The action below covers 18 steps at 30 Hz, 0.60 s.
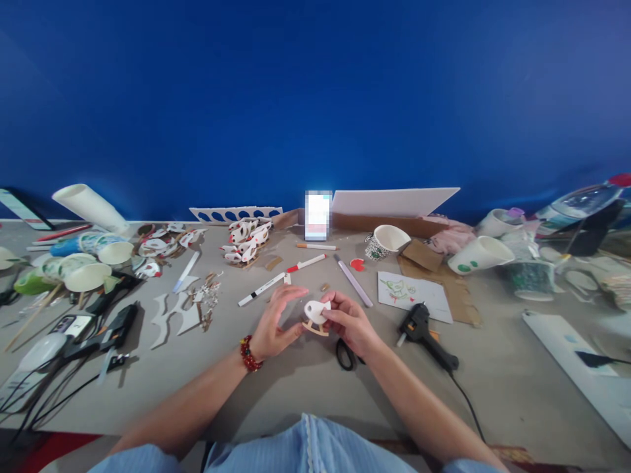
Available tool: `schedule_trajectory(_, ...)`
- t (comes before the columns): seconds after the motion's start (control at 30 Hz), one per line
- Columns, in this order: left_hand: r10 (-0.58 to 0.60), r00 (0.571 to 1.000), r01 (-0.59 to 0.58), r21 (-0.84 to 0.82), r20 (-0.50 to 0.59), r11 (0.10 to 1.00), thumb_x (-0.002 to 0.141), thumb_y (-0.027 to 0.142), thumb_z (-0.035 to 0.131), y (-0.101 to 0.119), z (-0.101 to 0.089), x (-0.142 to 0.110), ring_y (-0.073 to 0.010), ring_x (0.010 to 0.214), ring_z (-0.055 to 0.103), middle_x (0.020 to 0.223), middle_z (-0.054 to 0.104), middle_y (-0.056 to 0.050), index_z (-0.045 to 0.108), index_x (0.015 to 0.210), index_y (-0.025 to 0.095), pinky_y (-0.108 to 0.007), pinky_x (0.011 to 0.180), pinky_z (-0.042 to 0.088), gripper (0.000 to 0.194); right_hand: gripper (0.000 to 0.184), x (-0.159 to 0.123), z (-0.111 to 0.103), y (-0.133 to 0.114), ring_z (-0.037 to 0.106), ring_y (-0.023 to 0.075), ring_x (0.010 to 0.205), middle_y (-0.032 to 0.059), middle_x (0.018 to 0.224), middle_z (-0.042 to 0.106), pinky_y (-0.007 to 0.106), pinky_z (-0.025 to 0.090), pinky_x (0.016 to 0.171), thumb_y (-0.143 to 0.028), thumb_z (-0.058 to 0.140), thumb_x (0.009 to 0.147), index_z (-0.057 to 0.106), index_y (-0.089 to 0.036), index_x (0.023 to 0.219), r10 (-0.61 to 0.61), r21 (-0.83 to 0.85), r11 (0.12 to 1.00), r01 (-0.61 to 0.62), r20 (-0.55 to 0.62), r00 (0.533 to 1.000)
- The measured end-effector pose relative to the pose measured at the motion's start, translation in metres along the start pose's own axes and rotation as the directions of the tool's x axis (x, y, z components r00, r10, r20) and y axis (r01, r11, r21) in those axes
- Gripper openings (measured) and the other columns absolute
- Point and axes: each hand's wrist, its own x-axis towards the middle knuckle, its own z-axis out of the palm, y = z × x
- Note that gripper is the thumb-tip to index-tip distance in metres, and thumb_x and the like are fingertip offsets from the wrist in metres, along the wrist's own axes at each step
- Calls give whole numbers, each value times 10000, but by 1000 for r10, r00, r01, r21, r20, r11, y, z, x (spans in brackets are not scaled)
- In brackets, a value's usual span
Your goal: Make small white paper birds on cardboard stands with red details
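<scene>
Between finger and thumb, my right hand (351, 323) pinches a small white bird-shaped cutout (314, 311) with a dark eye spot. A curved tan cardboard rocker (314, 328) sits under its lower edge. My left hand (277, 323), with a red bead bracelet at its wrist, curves around the other side. Its fingers are spread, and the thumb tip is at the rocker's left end; whether it touches I cannot tell. Black-handled scissors (345, 355) lie below my right hand, partly hidden by it. Just beyond the cutout is a small cardboard scrap (325, 287).
Similar bird figures (246, 240) stand at the back left. White cut-out scraps (175, 315) lie left. Markers (306, 263) and a lilac pen (353, 281) lie ahead. A corded glue gun (428, 336), a bird drawing (414, 295) and paper cups (387, 243) are right.
</scene>
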Motion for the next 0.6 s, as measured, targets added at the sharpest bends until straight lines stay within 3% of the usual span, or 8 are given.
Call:
schedule_trajectory(0.13, -1, 1000, 1, 23, 5, 1000, 868, 357, 590, 1, -1, 0, -289, 1250, 471, 1301, 548, -122, 461, 1326, 222, -512, 1097, 337, 495, 268, 0, 0, 0, 582, 96, 578, -11, 729, 668, 200, 477, 537, -288, 809, 706, 624, -188, 873, -3, -8, 1000, 3, -13, 1000)
schedule_trajectory(0.37, -25, 1000, 23, 169, 12, 985, 794, 402, 696, 7, 4, -1, -304, 1297, 428, 1370, 491, -133, 345, 1409, 224, -532, 1135, 272, 730, 306, 1, 2, 4, 577, 99, 572, -11, 746, 662, 220, 460, 546, -335, 808, 714, 609, -188, 893, -9, -66, 998, 7, -30, 1000)
schedule_trajectory(0.6, -8, 999, 1, 159, 39, 987, 796, 473, 694, 3, 3, -1, -313, 1311, 416, 1403, 468, -136, 316, 1435, 234, -524, 1127, 296, 780, 309, 3, -1, 7, 576, 99, 566, -8, 745, 664, 226, 459, 551, -334, 805, 716, 597, -185, 888, -1, -72, 997, -1, -23, 1000)
